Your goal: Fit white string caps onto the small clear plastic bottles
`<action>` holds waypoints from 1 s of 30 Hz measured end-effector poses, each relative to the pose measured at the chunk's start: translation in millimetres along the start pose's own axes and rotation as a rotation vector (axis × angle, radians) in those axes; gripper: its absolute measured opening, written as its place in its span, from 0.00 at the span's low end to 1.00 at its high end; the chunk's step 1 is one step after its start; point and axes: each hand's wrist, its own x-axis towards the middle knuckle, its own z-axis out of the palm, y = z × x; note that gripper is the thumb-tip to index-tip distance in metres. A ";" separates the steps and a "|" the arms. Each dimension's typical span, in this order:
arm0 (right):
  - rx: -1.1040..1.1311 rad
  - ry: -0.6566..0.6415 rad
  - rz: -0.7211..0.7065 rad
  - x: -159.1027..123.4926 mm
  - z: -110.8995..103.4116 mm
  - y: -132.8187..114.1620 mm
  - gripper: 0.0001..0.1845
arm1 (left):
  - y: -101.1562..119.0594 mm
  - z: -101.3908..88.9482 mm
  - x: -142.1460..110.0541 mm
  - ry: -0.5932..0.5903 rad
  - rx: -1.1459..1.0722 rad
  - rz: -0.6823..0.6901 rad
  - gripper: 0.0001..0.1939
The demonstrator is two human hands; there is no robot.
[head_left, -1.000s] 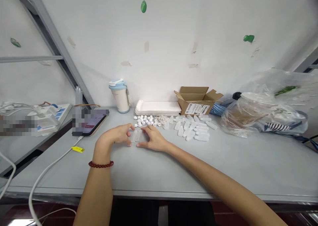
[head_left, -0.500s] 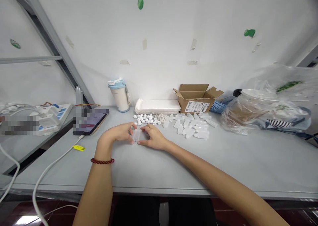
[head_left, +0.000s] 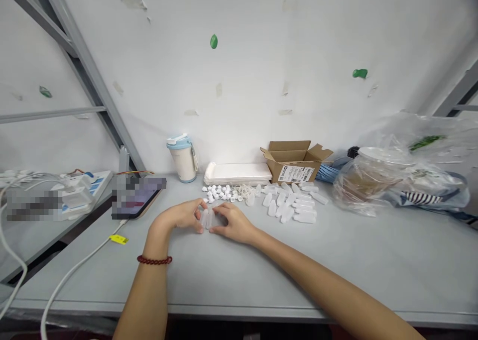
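Two small clear plastic bottles [head_left: 206, 218] stand side by side between my hands, a little in front of the white caps [head_left: 215, 192]. My left hand [head_left: 186, 215] closes on the bottles from the left with thumb and fingers, a red bead bracelet [head_left: 154, 260] on its wrist. From the right, my right hand [head_left: 237, 224] grips their other side in the same curled pinch. The fingertips hide part of the bottles. A heap of similar frosted bottles [head_left: 287, 213] lies to the right, and loose white string [head_left: 242, 192] sits between caps and heap.
Along the wall stand a cream cup with a blue lid [head_left: 182, 160], a stack of white packets [head_left: 239, 171] and an open cardboard box [head_left: 295, 167]. Plastic bags [head_left: 362, 185] lie at the right. A phone [head_left: 136, 199] with a white cable [head_left: 85, 255] is at the left.
The whole view has shifted, so everything appears slightly lower. Both hands keep nearly the same place and grip around the clear bottles.
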 end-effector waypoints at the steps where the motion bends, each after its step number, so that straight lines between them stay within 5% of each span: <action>1: 0.003 0.001 0.007 -0.1 -0.1 -0.1 0.26 | -0.4 -0.1 0.5 -0.004 -0.001 0.001 0.33; 22: 0.035 -0.022 0.049 -1.3 -2.9 -1.3 0.30 | 4.9 -2.7 -5.4 -0.031 -0.064 -0.017 0.37; 30: -0.053 0.027 -0.052 -9.3 -5.4 -4.8 0.22 | -6.8 -3.4 2.3 0.193 -0.092 -0.032 0.31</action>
